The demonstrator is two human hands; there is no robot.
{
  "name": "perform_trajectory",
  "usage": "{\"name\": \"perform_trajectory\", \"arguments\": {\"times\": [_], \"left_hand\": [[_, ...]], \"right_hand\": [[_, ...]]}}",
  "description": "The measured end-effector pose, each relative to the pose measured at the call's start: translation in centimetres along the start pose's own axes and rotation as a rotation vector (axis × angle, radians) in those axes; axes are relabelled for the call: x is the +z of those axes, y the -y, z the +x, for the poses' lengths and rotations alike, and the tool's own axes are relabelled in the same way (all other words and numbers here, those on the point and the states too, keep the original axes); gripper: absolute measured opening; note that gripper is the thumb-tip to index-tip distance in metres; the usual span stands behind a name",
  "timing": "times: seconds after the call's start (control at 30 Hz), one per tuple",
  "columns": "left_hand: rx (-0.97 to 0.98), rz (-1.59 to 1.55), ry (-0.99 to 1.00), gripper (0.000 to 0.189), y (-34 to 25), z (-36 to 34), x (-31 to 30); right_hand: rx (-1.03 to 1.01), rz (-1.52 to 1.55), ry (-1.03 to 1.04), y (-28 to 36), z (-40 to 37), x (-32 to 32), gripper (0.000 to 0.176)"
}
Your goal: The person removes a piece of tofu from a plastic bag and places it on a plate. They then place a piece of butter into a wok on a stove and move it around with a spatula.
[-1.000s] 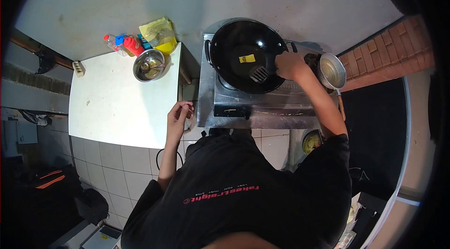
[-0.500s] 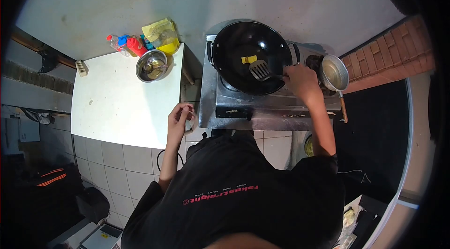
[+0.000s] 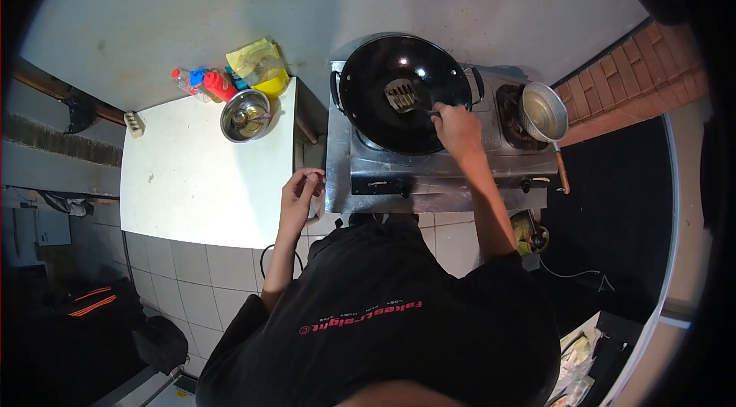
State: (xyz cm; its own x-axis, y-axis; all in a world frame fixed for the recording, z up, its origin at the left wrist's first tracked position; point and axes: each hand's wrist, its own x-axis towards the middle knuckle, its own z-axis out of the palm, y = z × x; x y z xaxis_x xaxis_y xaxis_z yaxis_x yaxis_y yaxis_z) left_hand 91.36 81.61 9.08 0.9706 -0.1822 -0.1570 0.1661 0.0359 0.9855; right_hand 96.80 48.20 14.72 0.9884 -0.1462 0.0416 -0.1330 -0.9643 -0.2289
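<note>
The white counter (image 3: 199,185) stands to my left, and the metal stove (image 3: 452,196) is in front of me. The black wok (image 3: 383,123) sits on the stove's left part, a loop handle on either side. Over the right burner is the saucepan (image 3: 543,112), its wooden handle pointing back toward my side. On the counter's far right corner, the steel bowl (image 3: 231,129) holds a ladle (image 3: 242,119), just in front of the yellow pouch (image 3: 257,62) and red bottle (image 3: 218,85).

My right hand (image 3: 445,122) is closed round the handle of the slotted spatula (image 3: 401,95), whose head lies inside the wok, with something yellowish showing at its slots. My left hand (image 3: 307,183) is half curled beside the stove's left edge; I cannot tell whether it holds anything.
</note>
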Motion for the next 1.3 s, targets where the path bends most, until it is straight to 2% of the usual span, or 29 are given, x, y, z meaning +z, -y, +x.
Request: {"name": "perform_trajectory", "arguments": {"times": [0.23,0.43,0.53,0.63,0.7,1.03,1.1,1.13,1.17,1.2,1.27,1.3], "left_hand": [[-0.016,0.009,-0.010,0.021,0.3,-0.4,-0.3],[-0.006,-0.015,-0.015,0.020,0.1,-0.6,-0.3],[-0.012,-0.020,-0.018,0.020,-0.2,-0.6,-0.2],[-0.009,0.003,-0.020,0.020,-0.2,-0.6,-0.2],[-0.013,-0.019,-0.023,0.021,0.0,-0.5,-0.2],[-0.085,0.010,0.049,0.022,1.5,0.0,0.6],[-0.068,-0.015,0.103,0.022,1.8,0.3,1.0],[-0.091,-0.036,0.075,0.038,1.7,0.3,1.5],[-0.093,-0.033,0.080,0.038,1.9,0.4,1.4],[-0.062,-0.047,0.128,0.050,2.2,0.5,1.3],[-0.070,-0.003,0.161,0.076,1.8,0.8,1.9],[-0.077,0.002,0.181,0.076,2.0,1.0,2.1]], "right_hand": [[-0.028,-0.020,0.039,0.8,0.3,0.2,0.018],[-0.006,-0.071,0.096,0.9,0.0,-0.4,0.029],[0.071,-0.070,0.148,0.6,-0.4,-0.1,0.037],[0.087,-0.039,0.046,-0.1,-1.3,0.4,0.035],[0.168,0.003,-0.016,-0.9,-1.8,0.6,0.034],[0.274,0.086,-0.028,-2.8,-4.1,0.3,0.029],[0.336,0.015,-0.152,-1.8,-5.1,-1.3,0.024],[0.341,0.017,-0.151,-1.7,-5.6,-2.0,0.024],[0.294,0.079,-0.252,-1.6,-6.1,-2.7,0.022],[0.249,0.141,-0.353,-1.5,-6.7,-3.4,0.020],[0.207,0.237,-0.378,-0.2,-8.0,-4.9,0.018],[0.154,0.332,-0.408,0.6,-8.8,-5.1,0.017]]}}
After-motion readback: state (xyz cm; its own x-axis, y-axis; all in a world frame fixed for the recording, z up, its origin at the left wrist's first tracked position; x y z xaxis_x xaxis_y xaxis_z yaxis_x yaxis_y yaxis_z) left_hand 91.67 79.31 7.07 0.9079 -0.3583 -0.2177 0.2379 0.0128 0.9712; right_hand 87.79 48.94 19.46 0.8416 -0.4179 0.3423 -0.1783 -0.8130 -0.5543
